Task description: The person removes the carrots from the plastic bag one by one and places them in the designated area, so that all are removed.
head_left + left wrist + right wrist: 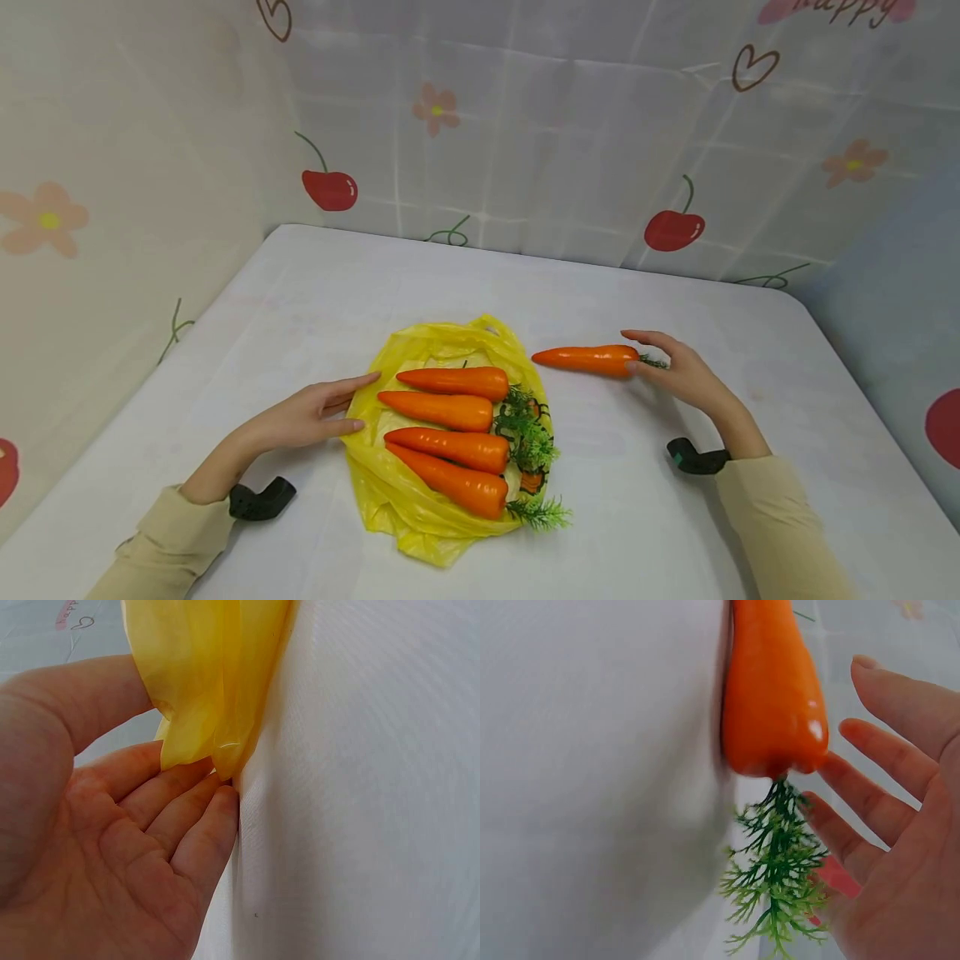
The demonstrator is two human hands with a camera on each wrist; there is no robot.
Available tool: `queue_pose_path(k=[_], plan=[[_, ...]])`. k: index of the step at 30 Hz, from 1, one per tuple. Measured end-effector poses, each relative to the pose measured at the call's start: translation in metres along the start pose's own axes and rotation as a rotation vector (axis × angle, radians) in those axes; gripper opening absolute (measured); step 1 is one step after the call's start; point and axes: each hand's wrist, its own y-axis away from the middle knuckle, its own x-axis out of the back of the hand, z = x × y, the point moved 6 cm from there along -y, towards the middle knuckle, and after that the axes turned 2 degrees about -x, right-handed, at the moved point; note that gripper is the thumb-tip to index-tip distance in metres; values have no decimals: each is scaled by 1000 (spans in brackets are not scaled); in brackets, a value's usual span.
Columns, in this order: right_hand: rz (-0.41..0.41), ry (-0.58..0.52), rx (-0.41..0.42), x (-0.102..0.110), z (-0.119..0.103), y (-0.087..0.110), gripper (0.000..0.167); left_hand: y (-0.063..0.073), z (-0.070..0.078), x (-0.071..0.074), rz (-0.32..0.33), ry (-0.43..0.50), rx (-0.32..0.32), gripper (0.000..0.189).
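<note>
Several orange carrots with green tops lie side by side on a crumpled yellow plastic bag. At the bag's left edge is my left hand, thumb and fingers spread apart. The left wrist view has the thumb and fingertips right at the bag's lower edge. A single carrot lies on the table to the right of the bag, its tip pointing left. My right hand is spread around its thick end. In the right wrist view, the fingers stay loose beside the carrot and its leafy top.
A white table bears everything. Curtains printed with cherries, flowers and hearts rise behind it and at both sides. Each wrist wears a black camera mount, the left one and the right one, below the hands.
</note>
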Motion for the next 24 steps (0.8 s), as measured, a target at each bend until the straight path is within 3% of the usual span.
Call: queue_pose_path(k=[10, 19, 24], plan=[[44, 28, 48, -5, -30, -10, 51, -1, 1, -1, 4, -7, -11, 68], [74, -58, 120, -24, -69, -22, 48, -1, 4, -2, -9, 6, -24, 66], [85, -123, 217, -45, -94, -27, 46, 0, 6, -2, -10, -1, -27, 66]])
